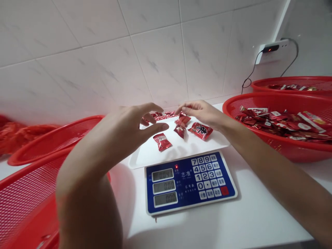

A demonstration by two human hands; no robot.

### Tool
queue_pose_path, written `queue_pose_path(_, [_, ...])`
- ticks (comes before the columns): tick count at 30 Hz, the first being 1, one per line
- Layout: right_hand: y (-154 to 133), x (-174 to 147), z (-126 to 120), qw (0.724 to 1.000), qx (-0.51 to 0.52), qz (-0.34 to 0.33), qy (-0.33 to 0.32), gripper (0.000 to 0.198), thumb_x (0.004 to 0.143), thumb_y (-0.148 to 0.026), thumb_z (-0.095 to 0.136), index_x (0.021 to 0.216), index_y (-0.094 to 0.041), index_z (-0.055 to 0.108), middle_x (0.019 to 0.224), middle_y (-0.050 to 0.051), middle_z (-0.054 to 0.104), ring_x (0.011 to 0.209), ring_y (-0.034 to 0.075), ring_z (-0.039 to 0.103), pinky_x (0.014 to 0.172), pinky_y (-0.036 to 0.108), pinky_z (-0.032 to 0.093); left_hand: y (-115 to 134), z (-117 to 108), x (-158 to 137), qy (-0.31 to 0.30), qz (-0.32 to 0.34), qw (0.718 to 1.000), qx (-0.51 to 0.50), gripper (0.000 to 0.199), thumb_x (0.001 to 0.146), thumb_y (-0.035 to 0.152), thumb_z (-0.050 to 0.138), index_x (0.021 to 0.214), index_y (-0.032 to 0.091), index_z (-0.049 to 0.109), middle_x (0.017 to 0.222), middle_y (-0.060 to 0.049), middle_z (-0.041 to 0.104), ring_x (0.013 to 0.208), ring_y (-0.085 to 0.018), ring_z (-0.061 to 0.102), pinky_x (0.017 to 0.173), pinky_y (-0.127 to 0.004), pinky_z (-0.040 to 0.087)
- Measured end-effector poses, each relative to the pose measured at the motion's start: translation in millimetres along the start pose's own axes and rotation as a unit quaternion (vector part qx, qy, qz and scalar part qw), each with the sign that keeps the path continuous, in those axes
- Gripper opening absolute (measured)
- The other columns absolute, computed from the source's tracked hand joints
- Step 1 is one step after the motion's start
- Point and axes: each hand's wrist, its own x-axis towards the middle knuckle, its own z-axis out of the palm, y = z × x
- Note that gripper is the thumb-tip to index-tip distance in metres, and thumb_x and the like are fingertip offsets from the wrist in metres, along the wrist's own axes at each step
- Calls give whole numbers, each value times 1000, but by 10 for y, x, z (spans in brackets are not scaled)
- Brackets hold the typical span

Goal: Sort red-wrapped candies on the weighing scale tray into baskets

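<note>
A white weighing tray (145,157) sits on a digital scale (190,183) with a blue keypad panel. My left hand (141,121) hovers over the tray's left side, thumb and fingers apart, holding nothing. Below its thumb lies a small red-and-white wrapped packet (162,141). My right hand (198,110) is over the tray's far part, fingers bent and slightly apart. Right under its fingertips is a red packet (183,119); whether they touch is unclear. Another small red packet (179,131) lies against it, and a red packet with black lettering (201,130) lies to the right.
Red packets (168,114) lie behind the tray by the tiled wall. On the right, a red basket (275,148) holds many packets, with another red basket (298,80) behind. Red baskets (28,193) stand at left. A cable (250,74) hangs from the wall socket.
</note>
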Motion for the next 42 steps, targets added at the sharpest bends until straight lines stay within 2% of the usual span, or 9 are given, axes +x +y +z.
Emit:
queue_pose_path(4, [-53,-10,-75,986,-45,-119,108,21,100,-23,54,94,-18,74,104,4,70,101,15,61,99,32,42,11,-35,-19,2,-12,1000,-14,48,85,63,57,124,37,66,100,-3,76,84,-24,71,67,-34,52])
queue_pose_path(7, [-78,-13,-133,975,-60,-159,145,23,101,-27,52,97,-19,73,106,2,69,104,16,59,101,33,40,23,-50,-22,0,-11,1000,-12,48,85,62,58,125,35,66,100,-3,76,84,-24,71,66,-33,51])
queue_pose_path(10, [-72,-17,-138,972,-60,-170,151,24,101,-29,51,97,-20,73,106,2,69,102,16,58,100,33,40,42,-49,-31,3,-8,1000,-2,47,86,61,58,124,35,66,100,-3,76,82,-24,71,64,-33,50])
queue_pose_path(15, [-48,-32,-88,976,-74,-163,123,23,100,-32,53,100,-21,73,97,1,67,93,15,57,96,33,40,68,-44,-44,1,4,1000,12,43,88,60,57,122,36,66,98,-2,77,79,-23,71,66,-33,50])
queue_pose_path(21, [-48,-39,-77,978,-92,-148,111,26,100,-37,53,103,-21,74,85,0,62,84,15,54,89,33,41,65,-45,-33,-6,0,1000,8,49,87,62,57,126,35,65,99,-4,76,82,-24,70,69,-35,51])
queue_pose_path(28, [-108,-90,-44,981,-96,-125,108,25,100,-36,53,102,-22,73,96,1,66,96,16,57,94,31,41,70,-37,-40,0,11,1000,8,49,86,65,56,125,36,67,95,-4,76,79,-25,70,68,-35,52])
queue_pose_path(35, [-109,-93,-23,984,-96,-108,105,25,99,-40,55,104,-24,74,88,1,64,88,16,58,88,32,46,13,-5,19,-16,21,1000,8,50,84,68,57,120,35,69,89,-4,76,71,-23,70,56,-31,48])
queue_pose_path(39, [-102,-95,8,993,-75,-68,65,26,99,-41,56,108,-24,73,85,3,65,85,17,60,85,34,50,10,8,29,-16,22,1000,3,49,85,68,56,119,35,69,88,-3,76,70,-23,69,56,-32,47])
queue_pose_path(42, [-82,-97,7,995,-75,-54,31,27,99,-36,57,119,-24,71,96,5,70,96,19,63,93,39,50,2,11,33,-16,23,1000,8,47,85,66,57,118,35,69,87,-3,76,70,-23,69,58,-32,47])
